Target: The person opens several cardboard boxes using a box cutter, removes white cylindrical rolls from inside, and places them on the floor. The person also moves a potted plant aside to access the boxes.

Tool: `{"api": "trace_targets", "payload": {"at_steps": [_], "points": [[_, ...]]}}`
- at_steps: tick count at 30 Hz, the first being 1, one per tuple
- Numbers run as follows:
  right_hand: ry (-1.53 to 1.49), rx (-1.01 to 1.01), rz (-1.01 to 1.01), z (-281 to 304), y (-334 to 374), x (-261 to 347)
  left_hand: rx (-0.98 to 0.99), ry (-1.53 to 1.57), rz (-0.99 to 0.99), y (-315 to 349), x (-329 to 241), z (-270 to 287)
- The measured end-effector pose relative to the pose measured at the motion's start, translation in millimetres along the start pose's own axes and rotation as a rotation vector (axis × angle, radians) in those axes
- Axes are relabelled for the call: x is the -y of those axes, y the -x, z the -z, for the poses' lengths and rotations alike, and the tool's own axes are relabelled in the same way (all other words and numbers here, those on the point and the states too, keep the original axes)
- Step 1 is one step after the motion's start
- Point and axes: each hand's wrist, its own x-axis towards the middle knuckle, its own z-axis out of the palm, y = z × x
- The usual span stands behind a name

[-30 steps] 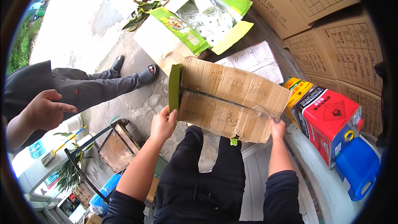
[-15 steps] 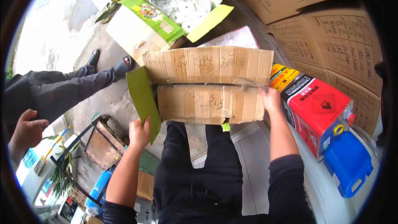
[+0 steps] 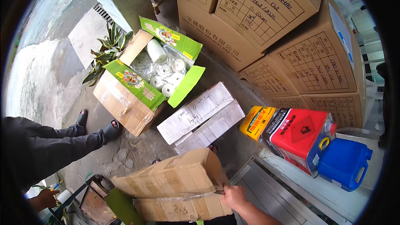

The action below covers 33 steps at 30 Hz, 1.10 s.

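Observation:
My right hand (image 3: pixel 234 198) grips the right end of a worn brown cardboard box (image 3: pixel 166 183), its fingers closed on the edge. The box is low in the view, with handwriting on its side and a green flap (image 3: pixel 121 206) at its left end. My left hand is out of sight, below the lower edge of the picture. Beyond the box lies a long white carton (image 3: pixel 198 114) with handwriting on top. Farther off, an open green-flapped box (image 3: pixel 146 93) holds several white rolls (image 3: pixel 156 52) in clear plastic.
Large brown cartons (image 3: pixel 308 68) are stacked at the right. Below them stand a red and yellow metal can (image 3: pixel 298 133) and a blue jug (image 3: pixel 343 162). Another person's legs (image 3: pixel 71 137) and hand (image 3: pixel 43 200) are at the left. A leafy plant (image 3: pixel 106 52) stands beyond.
The view has swung up and away, so the box now appears lower. My left hand has dropped out of the picture. My right hand keeps its hold on the box.

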Motion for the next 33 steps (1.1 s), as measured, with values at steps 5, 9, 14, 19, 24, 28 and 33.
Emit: {"api": "trace_targets", "payload": {"at_steps": [5,9,14,19,24,28,33], "points": [[-0.042,-0.024,0.142,-44,11,23,0.149,-0.381,0.233,27,69,-1],[-0.034,-0.073,0.148,-48,12,31,-0.014,-0.145,0.284,24,13,12],[-0.005,-0.054,0.166,-54,19,32,0.004,-0.228,0.335,32,2,24],[-0.023,-0.042,0.091,-47,8,21,-0.285,0.207,-0.152,2,96,-33],[-0.138,-0.024,-0.090,-7,-21,-8,-0.166,-0.081,-0.217,-23,-38,17],[-0.076,-0.101,-0.082,56,-62,-29,-0.229,0.078,-0.264,-33,-96,8],[0.042,-0.109,-0.099,135,-129,-70,-0.220,0.171,-0.260,-21,-169,-22]]}}
